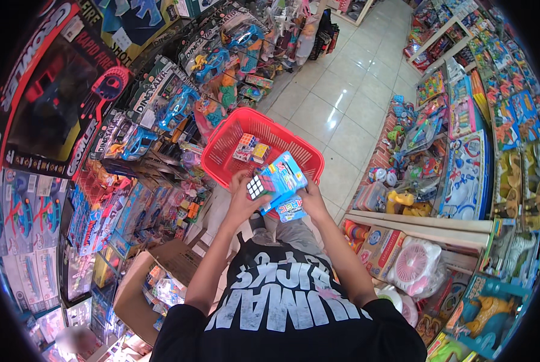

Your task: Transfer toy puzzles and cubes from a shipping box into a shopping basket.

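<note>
My left hand (240, 188) is closed on a puzzle cube (258, 187), its white face turned up and a red side beside it. Pressed close against the cube is a blue printed cardboard package (287, 174). My right hand (312, 201) grips this package by its right side. A further blue cardboard part (291, 209) shows lower down; whether it belongs to the same package I cannot tell. Just beyond my hands stands a red plastic basket (311, 151). In it lie a multicoloured puzzle cube (246, 145) and a smaller cube with a yellow face (260, 152).
Shelves of packaged toys line the left, with a large black and red toy box (53, 90). An opened cardboard carton (138, 295) stands at lower left. On the right a white shelf edge (424, 221) runs above a pink fan (416, 260). The tiled floor (336, 90) stretches ahead.
</note>
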The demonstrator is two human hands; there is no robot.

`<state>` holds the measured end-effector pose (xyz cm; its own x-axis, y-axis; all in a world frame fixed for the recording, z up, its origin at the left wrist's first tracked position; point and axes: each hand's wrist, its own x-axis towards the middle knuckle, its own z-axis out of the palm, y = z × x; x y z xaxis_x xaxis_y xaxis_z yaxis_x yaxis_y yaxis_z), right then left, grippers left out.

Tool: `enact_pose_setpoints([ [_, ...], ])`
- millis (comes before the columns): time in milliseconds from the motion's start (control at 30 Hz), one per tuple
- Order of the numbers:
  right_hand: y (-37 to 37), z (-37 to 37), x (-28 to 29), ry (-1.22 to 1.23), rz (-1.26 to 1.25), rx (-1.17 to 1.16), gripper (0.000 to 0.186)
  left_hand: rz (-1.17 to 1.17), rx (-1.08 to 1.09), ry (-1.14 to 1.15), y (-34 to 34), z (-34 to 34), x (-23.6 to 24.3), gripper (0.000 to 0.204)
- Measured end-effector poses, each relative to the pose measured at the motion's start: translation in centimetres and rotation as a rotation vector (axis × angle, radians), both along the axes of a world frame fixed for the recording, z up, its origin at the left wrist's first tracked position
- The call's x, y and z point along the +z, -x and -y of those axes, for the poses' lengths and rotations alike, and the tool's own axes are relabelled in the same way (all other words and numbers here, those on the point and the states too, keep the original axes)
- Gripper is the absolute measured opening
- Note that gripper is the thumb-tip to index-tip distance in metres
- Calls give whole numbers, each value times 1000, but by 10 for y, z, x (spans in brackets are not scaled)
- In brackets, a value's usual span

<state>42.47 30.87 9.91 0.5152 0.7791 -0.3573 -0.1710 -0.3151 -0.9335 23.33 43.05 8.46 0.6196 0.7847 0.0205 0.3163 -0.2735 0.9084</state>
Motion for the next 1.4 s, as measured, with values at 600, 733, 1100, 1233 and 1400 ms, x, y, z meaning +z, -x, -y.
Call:
enact_pose_setpoints([
  [600, -82, -125, -151, 429, 890, 578, 33, -1001, 220, 94, -60, -90, -104, 62],
  [733, -86, -126, -175, 535, 950, 615, 33, -1283, 54, -85, -68, -86, -122, 69],
  [1100, -54, -116, -141, 632, 1405, 876, 34, -1226, -76, -348, -55, -82, -134, 66],
  [1233, -70, -109, -147, 771, 858, 799, 47, -1193, -150, -114, -55, -82, -111, 59],
  [1400, -77, -81, -108, 557, 621, 576, 44, -868, -60, -445, -20, -62, -73, 47],
])
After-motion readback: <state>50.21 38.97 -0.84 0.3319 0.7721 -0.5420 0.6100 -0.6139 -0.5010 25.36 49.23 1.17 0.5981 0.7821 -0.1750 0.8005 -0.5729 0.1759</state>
